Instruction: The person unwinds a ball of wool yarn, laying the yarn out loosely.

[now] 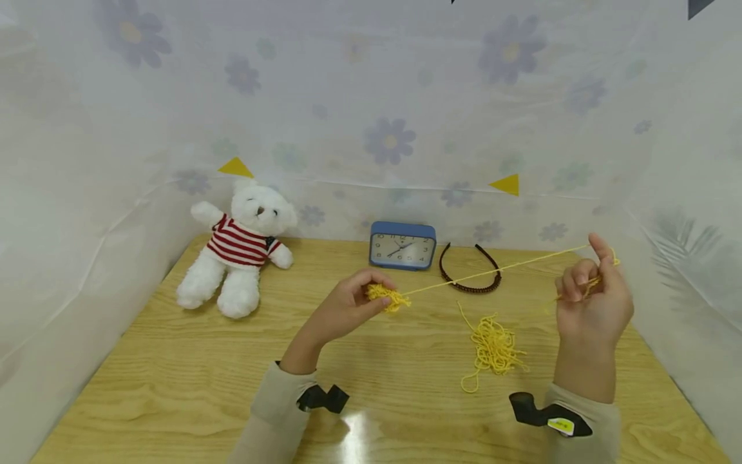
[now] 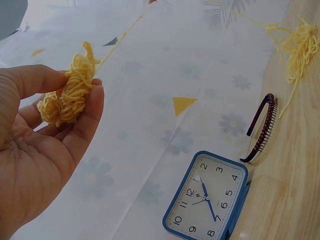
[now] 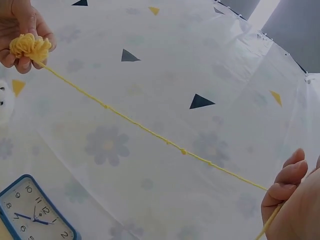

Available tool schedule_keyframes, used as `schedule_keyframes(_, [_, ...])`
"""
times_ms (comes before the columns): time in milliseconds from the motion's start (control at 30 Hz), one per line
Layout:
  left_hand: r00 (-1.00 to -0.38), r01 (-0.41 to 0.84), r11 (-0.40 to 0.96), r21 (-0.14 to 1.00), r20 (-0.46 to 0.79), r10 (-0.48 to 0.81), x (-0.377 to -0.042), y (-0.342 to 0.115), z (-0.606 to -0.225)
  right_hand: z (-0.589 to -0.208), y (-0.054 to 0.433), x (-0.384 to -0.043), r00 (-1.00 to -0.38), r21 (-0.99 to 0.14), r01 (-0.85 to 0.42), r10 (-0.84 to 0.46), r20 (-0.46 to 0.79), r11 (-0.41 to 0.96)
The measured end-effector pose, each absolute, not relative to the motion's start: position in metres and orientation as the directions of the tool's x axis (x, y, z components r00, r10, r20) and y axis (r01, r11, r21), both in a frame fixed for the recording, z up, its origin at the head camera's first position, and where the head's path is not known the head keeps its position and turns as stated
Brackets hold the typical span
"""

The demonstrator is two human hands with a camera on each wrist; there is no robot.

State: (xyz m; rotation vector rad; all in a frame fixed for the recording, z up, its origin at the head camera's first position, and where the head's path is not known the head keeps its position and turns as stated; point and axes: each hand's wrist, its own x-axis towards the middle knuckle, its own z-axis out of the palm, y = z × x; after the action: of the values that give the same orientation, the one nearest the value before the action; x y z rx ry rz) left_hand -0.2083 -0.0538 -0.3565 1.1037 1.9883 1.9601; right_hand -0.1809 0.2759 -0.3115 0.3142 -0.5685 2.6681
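My left hand (image 1: 342, 308) pinches a small wound bundle of yellow yarn (image 1: 385, 298) between thumb and fingers, held up above the table. From the bundle a yellow strand (image 1: 522, 262) runs taut, rising to my right hand (image 1: 597, 306). That hand is raised at the right, its index finger lifted with the strand at it and the other fingers curled round the yarn. Small knots (image 3: 183, 151) show along the strand in the right wrist view. A loose tangled pile of yellow yarn (image 1: 494, 346) lies on the table between the hands, nearer the right one.
Behind the hands, a blue alarm clock (image 1: 402, 246) stands at the table's back edge, with a dark braided headband (image 1: 476, 290) lying beside it. A white teddy bear (image 1: 237, 248) in a striped shirt sits back left. Flowered sheeting (image 1: 324, 148) encloses the wooden table (image 1: 191, 380).
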Motion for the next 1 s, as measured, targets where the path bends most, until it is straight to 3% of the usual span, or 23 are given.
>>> schedule_keyframes(200, [-0.72,0.396,-0.121,0.91,0.39,0.573,-0.209,-0.055,-0.358,-0.312,0.27,-0.186,-0.87,-0.456,-0.487,0.372,0.323,-0.744])
schedule_keyframes(367, [-0.72,0.394,-0.125,0.911,0.39,0.574,-0.209,-0.055,-0.357,-0.316,0.265,-0.188,-0.886,-0.664,-0.458,0.241,0.397,-0.591])
schedule_keyframes(467, [-0.72,0.394,-0.122,0.911,0.389,0.575,-0.209,-0.055,-0.355,-0.32,0.266,-0.187,-0.913,-0.825,-0.404,0.114,0.392,-0.395])
schedule_keyframes(567, [-0.721,0.395,-0.117,0.911,0.386,0.575,-0.208,-0.055,-0.355,-0.325,0.269,-0.187,-0.926,-0.93,-0.356,-0.096,0.364,-0.091])
schedule_keyframes(700, [-0.723,0.39,-0.113,0.914,0.38,0.576,-0.208,-0.054,-0.354,-0.331,0.268,-0.191,-0.866,-0.882,-0.39,-0.43,0.253,0.265])
schedule_keyframes(767, [-0.725,0.385,-0.113,0.916,0.376,0.577,-0.207,-0.054,-0.354,-0.333,0.262,-0.194,-0.827,-0.827,-0.418,-0.534,0.174,0.377])
schedule_keyframes(867, [-0.727,0.384,-0.105,0.917,0.37,0.578,-0.206,-0.053,-0.353,-0.335,0.251,-0.196,-0.797,-0.732,-0.457,-0.598,0.086,0.504])
schedule_keyframes(1000, [-0.723,0.384,-0.093,0.918,0.363,0.588,-0.205,-0.051,-0.353,-0.337,0.237,-0.197,-0.771,-0.643,-0.525,-0.632,0.081,0.558])
